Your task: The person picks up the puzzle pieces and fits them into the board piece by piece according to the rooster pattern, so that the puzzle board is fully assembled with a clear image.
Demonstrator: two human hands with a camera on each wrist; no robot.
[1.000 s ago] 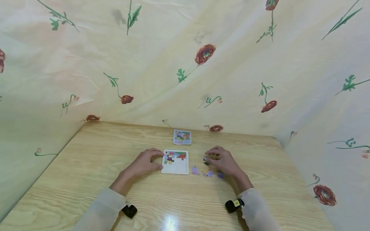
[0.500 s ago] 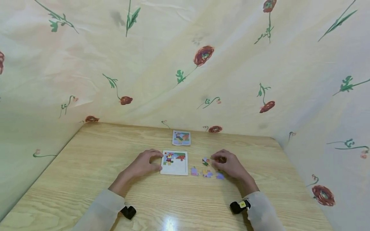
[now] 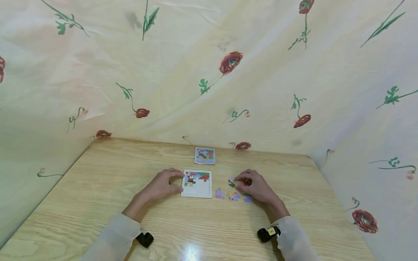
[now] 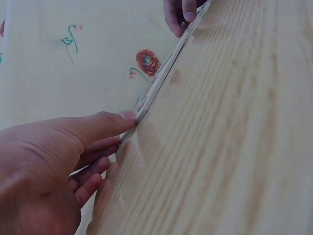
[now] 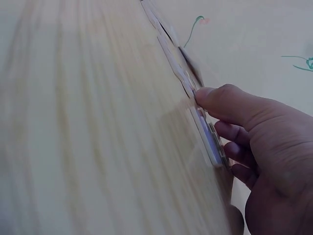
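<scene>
A square puzzle board [image 3: 200,188] lies on the table, its upper part filled with rooster picture pieces and its lower part bare white. My left hand [image 3: 158,186] rests at its left side, thumb and index fingertips apart along the edge; the left wrist view shows the thumb [image 4: 128,116] touching the rim. To the right of the board, my right hand [image 3: 256,185] is over loose pieces, thumb and index apart beside a green and red piece [image 3: 232,182]. A dark red piece [image 3: 248,182] shows between thumb and index. Contact under the right fingertips is partly hidden.
Loose purple [image 3: 219,193] and yellow-purple [image 3: 233,196] jigsaw pieces lie in front of the right hand, with another purple piece [image 3: 248,199] beside them. A rooster picture card [image 3: 205,156] lies behind the board. Flowered cloth [image 3: 179,72] hangs behind the wooden table [image 3: 196,221].
My right hand drew back rightward from the green and red piece, uncovering it, then came slightly left again. The left hand stayed at the board's edge.
</scene>
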